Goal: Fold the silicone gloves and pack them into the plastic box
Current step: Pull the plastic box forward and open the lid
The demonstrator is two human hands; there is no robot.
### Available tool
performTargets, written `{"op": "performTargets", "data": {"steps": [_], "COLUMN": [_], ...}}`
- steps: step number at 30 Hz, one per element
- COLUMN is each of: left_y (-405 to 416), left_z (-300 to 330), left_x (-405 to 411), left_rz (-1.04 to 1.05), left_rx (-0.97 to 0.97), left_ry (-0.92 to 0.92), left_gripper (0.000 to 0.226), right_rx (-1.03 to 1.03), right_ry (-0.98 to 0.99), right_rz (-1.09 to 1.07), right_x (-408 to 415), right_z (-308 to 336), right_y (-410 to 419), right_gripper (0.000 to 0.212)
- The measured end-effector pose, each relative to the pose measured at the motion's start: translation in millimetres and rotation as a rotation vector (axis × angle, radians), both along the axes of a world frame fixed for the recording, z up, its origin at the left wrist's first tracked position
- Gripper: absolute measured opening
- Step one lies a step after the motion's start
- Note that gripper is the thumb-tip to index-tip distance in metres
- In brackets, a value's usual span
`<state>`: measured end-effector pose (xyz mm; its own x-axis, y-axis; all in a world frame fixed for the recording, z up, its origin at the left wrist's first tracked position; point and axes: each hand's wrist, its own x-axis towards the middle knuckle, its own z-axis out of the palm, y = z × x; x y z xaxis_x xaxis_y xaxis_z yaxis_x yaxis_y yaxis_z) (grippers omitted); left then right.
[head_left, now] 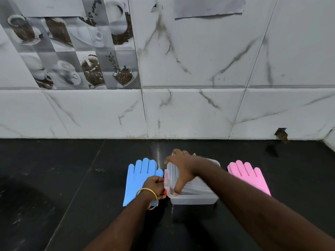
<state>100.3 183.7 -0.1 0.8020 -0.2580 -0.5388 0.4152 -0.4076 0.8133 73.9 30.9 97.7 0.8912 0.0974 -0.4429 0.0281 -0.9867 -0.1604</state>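
left hand (156, 185) fingers pinch red latch (165, 192) | right hand (181, 168) fingers grip lid (172, 176) on plastic box (195, 198)

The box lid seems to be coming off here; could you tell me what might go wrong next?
1. The left hand grips the red latch while resting on the blue glove; it could drag the glove.
2. The right hand tilts the lid; the box might slide toward the pink glove.
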Motion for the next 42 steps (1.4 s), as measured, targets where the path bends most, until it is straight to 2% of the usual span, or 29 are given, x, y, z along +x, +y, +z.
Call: {"op": "performTargets", "data": {"steps": [3,7,10,15,18,21,22,26,28,30,36,40,42], "left_y": [6,15,10,-13,-22,-26,-27,-32,-35,-38,-59,-71,-78], "left_z": [2,10,28,65,84,100,102,108,109,109,95,71,61], "left_x": [2,7,6,4,7,10,11,20,27,36,58,75,86], "left_rz": [-0.036,-0.095,-0.11,-0.137,-0.065,-0.063,-0.067,0.026,0.083,0.117,0.144,0.143,0.161], "left_rx": [0.088,0.239,0.205,0.056,-0.037,-0.285,-0.328,-0.399,-0.399,-0.378,-0.251,-0.181,-0.169], "left_ry": [-0.101,-0.34,-0.444,-0.355,-0.302,-0.015,0.029,-0.022,-0.086,-0.163,-0.315,-0.313,-0.259], "left_gripper": [0.006,0.02,0.032,0.05,0.045,0.036,0.032,0.018,0.014,0.016,0.018,0.012,0.017], "right_rx": [0.118,0.291,0.491,0.924,1.153,1.303,1.343,1.491,1.512,1.447,1.053,0.953,0.898], "right_ry": [-0.052,-0.198,-0.351,-0.59,-0.739,-0.845,-0.86,-0.792,-0.727,-0.704,-0.769,-0.669,-0.692], "right_rz": [-0.057,-0.092,-0.106,-0.198,-0.254,-0.291,-0.31,-0.42,-0.496,-0.621,-0.979,-1.069,-1.099], "right_x": [-3,-13,-20,-26,-29,-31,-31,-37,-41,-42,-26,-8,1], "right_z": [22,51,71,90,87,77,73,58,49,41,10,-13,-24], "right_y": [-21,-53,-67,-73,-71,-73,-76,-99,-113,-123,-143,-157,-160], "right_gripper": [0.114,0.11,0.102,0.092,0.086,0.085,0.086,0.087,0.089,0.086,0.048,0.043,0.042]}}
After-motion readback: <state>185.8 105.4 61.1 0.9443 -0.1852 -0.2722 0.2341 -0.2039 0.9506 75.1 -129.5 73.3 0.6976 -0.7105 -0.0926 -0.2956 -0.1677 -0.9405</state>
